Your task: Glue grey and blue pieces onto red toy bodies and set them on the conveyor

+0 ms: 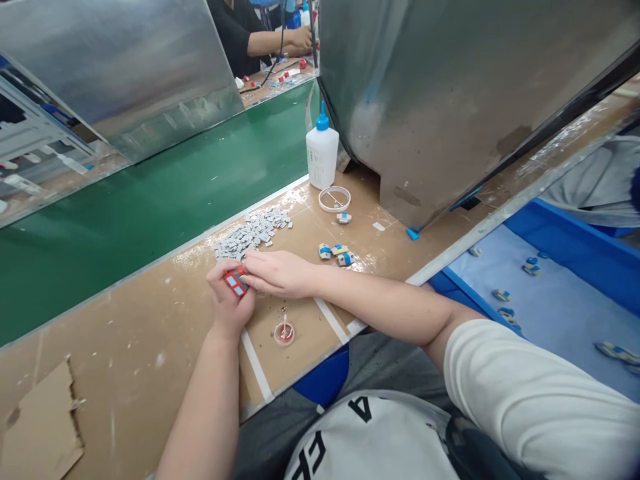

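Left hand (229,300) grip pinches small red part (235,283) over worktop (150,333); right hand (277,272) fingertips press it from 3 o'clock. Looks light, rigid, plastic; hold by edges. Grey pieces pile (253,232) at 1 o'clock.

The bench top (150,333) looks like matt brown cardboard under glossy clear tape; the belt (150,200) is smooth green, faintly shiny; the panels (450,87) are dull brushed metal; the bottle (322,157) is smooth white plastic; the tray (575,247) is blue plastic
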{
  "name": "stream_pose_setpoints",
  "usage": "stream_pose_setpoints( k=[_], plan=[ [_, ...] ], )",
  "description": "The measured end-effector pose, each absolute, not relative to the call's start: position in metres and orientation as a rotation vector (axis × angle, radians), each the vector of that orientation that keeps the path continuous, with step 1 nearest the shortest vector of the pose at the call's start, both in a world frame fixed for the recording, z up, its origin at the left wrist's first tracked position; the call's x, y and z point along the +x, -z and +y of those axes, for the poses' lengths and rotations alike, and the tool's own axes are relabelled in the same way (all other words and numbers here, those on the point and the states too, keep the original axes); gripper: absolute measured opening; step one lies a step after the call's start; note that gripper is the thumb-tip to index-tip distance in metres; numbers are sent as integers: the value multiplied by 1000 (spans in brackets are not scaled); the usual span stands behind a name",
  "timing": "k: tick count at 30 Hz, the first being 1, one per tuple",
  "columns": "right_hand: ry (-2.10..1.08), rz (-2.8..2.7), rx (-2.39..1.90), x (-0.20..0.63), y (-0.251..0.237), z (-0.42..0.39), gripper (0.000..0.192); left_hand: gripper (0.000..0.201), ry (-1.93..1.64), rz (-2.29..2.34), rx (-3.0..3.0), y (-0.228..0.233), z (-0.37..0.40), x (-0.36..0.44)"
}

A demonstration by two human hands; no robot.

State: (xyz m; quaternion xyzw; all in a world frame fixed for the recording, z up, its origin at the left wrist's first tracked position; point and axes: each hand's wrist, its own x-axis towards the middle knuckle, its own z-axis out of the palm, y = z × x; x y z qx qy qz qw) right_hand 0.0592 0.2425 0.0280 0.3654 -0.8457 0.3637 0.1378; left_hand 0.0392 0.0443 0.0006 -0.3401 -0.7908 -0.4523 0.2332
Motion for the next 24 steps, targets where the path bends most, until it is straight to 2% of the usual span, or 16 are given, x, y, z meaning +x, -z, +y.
stream_pose_setpoints(
  k=[9,19,24],
  plan=[
    [-1140,-2406,1125,60,-30,243,29,36,1122,-2190,-1080,-5,38,39],
    [-1228,-2453,1205,62,-39,246,27,36,1223,-2211,-1100,-5,38,41],
    [-1270,-2538,1181,65,-43,247,26,42,1206,-2139,-1212,-7,35,39]
  ],
)
